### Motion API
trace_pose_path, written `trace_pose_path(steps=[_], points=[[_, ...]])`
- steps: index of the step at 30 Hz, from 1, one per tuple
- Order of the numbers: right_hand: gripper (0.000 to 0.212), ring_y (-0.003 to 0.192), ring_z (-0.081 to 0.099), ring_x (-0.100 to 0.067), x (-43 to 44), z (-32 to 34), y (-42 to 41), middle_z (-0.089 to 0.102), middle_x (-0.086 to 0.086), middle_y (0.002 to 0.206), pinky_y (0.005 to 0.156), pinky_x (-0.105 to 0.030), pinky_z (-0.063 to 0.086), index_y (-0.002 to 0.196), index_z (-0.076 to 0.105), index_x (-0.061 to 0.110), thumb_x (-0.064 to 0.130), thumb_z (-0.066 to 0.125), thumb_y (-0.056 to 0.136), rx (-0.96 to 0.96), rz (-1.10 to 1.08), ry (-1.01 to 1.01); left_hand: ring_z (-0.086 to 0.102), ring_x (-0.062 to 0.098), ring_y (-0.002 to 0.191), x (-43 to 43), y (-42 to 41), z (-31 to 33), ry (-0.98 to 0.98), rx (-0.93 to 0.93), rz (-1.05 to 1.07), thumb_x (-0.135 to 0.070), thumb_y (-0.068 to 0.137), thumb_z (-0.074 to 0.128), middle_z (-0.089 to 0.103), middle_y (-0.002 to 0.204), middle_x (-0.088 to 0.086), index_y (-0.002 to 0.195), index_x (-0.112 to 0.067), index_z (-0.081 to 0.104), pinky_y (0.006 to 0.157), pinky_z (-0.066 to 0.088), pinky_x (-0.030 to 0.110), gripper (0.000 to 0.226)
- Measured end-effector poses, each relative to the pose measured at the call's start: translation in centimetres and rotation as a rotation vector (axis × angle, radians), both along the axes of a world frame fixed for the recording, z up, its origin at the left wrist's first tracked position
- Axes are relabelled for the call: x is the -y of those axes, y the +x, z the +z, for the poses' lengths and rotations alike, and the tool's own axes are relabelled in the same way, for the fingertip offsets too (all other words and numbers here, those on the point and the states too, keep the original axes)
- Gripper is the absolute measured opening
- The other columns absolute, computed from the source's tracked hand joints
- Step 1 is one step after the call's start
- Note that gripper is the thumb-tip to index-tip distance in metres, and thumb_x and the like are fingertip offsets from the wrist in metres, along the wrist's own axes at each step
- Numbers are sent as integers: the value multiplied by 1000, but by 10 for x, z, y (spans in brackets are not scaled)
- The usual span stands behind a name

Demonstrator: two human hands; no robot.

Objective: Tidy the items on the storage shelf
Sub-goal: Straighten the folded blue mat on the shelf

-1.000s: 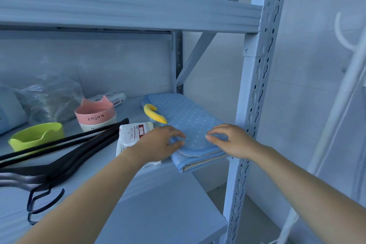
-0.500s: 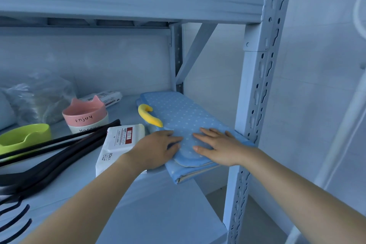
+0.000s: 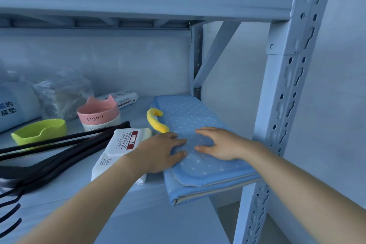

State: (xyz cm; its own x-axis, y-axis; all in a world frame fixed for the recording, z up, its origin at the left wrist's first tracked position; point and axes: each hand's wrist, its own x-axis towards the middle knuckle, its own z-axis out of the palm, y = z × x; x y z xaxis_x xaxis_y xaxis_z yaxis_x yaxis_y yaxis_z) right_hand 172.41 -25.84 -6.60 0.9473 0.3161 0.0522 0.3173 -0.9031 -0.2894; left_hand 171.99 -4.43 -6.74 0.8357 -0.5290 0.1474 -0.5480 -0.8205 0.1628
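Left hand (image 3: 162, 150): lying flat on the blue mat (image 3: 198, 117), not pinching it anymore.
Right hand (image 3: 221, 142): pressing flat too, at 3 o'clock.

Pale plain wall (image 3: 336, 105), grey metal rack upright (image 3: 274, 105) with slotted holes, diagonal brace (image 3: 215, 53), cool bluish light

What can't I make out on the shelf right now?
Head view only.
- Black hangers: hooks cut off by left edge.
- Blue pack: label cut by left edge.
- Clear bag: contents blurred.
- Wipes pack: right edge hidden by left hand.
- White bowl: lettering hidden by hangers.
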Motion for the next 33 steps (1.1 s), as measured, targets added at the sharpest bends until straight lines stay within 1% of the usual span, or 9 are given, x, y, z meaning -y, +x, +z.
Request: trace_pose_path(steps=[3, 7, 11, 14, 18, 23, 27, 30, 33], points=[[68, 140, 26, -14, -9, 10, 17, 29, 5, 153, 113, -28, 23, 144, 30, 30, 58, 51, 86, 48, 50, -14, 30, 11, 134, -3, -1, 0, -52, -4, 4, -51, 91, 45, 34, 146, -9, 137, -39, 41, 107, 22, 23, 47], [64, 138, 29, -14, -32, 22, 36, 33, 3, 150, 113, -33, 26, 143, 34, 29, 54, 53, 87, 98, 150, 23, 46, 7, 120, -12, 4, 14, -164, 64, -5, -43, 91, 51, 51, 127, -13, 124, -34, 57, 100, 35, 22, 35], [61, 133, 37, -17, -55, 29, 51, 40, 3, 144, 108, -37, 33, 139, 39, 29, 56, 52, 86, 123, 224, 17, 51, 8, 114, -39, 19, 34, -193, 163, 85, -40, 89, 54, 57, 121, -13, 117, -32, 61, 94, 44, 32, 29], [51, 125, 44, -18, -74, 35, 62, 48, 2, 135, 103, -38, 37, 134, 45, 32, 49, 54, 88, 154, 270, 66, 50, 8, 114, -68, 29, 42, -133, 209, 179, -44, 89, 53, 54, 125, -14, 120, -37, 58, 96, 43, 32, 32], [46, 122, 46, -18, -105, 46, 79, 51, 2, 132, 103, -35, 37, 131, 50, 27, 42, 57, 88, 208, 310, 72, 45, 5, 121, -112, 46, 47, -114, 240, 249, -45, 89, 53, 54, 128, -14, 120, -34, 58, 97, 30, 17, 34], [47, 127, 42, -14, -149, 58, 104, 47, 4, 140, 100, -23, 31, 133, 49, 26, 40, 57, 89, 262, 350, 52, 49, 10, 119, -164, 75, 53, -83, 147, 355, -51, 85, 53, 55, 129, -12, 122, -35, 57, 102, 39, 33, 40], [43, 127, 43, -14, -186, 68, 124, 49, 3, 138, 103, -23, 32, 130, 53, 23, 35, 59, 89, 273, 386, 64, 50, 15, 118, -203, 98, 70, 28, 99, 366, -52, 84, 52, 56, 129, -7, 125, -32, 55, 103, 40, 36, 45], [41, 125, 45, -13, -209, 69, 142, 52, 2, 136, 98, -17, 29, 128, 55, 21, 32, 60, 89, 286, 400, 62, 55, 17, 108, -220, 109, 82, 95, 89, 327, -60, 74, 39, 62, 119, -6, 115, -31, 62, 96, 44, 37, 56], [43, 124, 46, -14, -229, 65, 159, 51, 2, 137, 100, -20, 32, 129, 54, 21, 34, 60, 89, 259, 391, 29, 56, 18, 108, -231, 122, 83, 181, 108, 289, -49, 84, 49, 63, 118, -5, 115, -29, 63, 94, 44, 35, 39]])
